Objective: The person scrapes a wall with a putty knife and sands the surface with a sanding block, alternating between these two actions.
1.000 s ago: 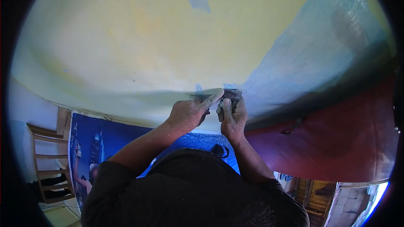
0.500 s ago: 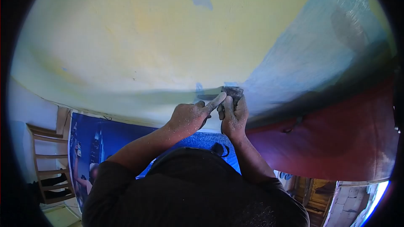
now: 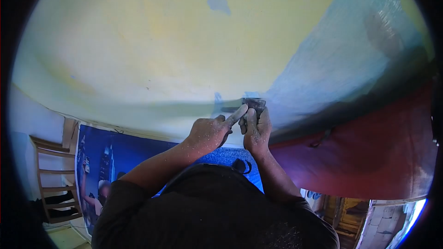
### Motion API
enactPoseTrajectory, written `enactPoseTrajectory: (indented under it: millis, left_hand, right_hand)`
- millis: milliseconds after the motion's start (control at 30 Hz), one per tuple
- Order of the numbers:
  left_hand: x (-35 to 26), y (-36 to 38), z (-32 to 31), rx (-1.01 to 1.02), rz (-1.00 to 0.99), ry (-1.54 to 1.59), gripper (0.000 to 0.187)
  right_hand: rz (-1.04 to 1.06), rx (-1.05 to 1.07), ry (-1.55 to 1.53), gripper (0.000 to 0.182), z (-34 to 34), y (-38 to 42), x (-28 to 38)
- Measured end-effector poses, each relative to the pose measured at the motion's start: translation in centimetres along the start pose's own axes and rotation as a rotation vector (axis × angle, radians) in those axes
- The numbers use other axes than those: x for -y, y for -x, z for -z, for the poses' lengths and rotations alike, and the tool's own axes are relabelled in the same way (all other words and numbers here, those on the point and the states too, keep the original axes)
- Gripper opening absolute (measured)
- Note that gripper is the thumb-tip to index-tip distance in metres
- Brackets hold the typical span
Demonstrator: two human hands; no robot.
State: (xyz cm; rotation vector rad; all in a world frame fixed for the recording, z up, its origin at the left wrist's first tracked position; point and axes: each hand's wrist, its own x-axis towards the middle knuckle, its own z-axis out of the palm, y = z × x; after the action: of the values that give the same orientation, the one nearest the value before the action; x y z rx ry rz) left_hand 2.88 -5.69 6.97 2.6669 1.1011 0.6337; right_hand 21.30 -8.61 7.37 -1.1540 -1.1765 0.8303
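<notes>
A small dark block (image 3: 254,103), flat-faced and dusty, is held up against the painted surface (image 3: 184,55). My right hand (image 3: 258,129) is closed around it from below, thumb along its near face. From the left, my left hand (image 3: 206,133) reaches over with its index finger stretched onto the block's edge and the other fingers curled. Pale dust coats both hands and forearms. The surface is pale yellow, with a light blue area (image 3: 318,64) to the right and small bluish patches beside the block.
Below the surface on the right hangs a dark red sheet (image 3: 364,152). A blue printed banner (image 3: 134,152) is at lower left, next to a wooden ladder-like frame (image 3: 55,172). Wooden boards (image 3: 344,214) show at lower right.
Both hands and the block sit slightly lower in the view, and the block's near face shows more. The grip looks the same.
</notes>
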Motion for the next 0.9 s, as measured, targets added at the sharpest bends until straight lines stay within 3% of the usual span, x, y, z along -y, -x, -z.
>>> enactPoseTrajectory:
  millis: [200, 333, 533, 800, 900]
  left_hand:
    - [-0.4, 0.1, 1.2, -0.007, 0.028, -0.015, 0.086]
    - [0.3, -0.2, 0.6, 0.018, 0.011, -0.016, 0.084]
    - [-0.1, -0.4, 1.4, 0.087, 0.04, -0.031, 0.086]
    - [0.6, -0.4, 0.7, 0.011, 0.006, 0.018, 0.084]
    - [1.5, -0.9, 0.9, 0.004, -0.028, -0.014, 0.083]
  right_hand:
    - [0.069, -0.018, 0.028, 0.023, -0.6, 0.0, 1.8]
    - [-0.057, -0.017, -0.085, 0.02, -0.2, 0.3, 0.3]
    - [-0.051, -0.039, -0.064, 0.021, -0.3, 0.4, 0.3]
    - [-0.037, -0.072, -0.025, 0.02, -0.6, 0.2, 1.1]
    - [-0.119, -0.023, -0.111, 0.021, 0.0, 0.0, 0.7]
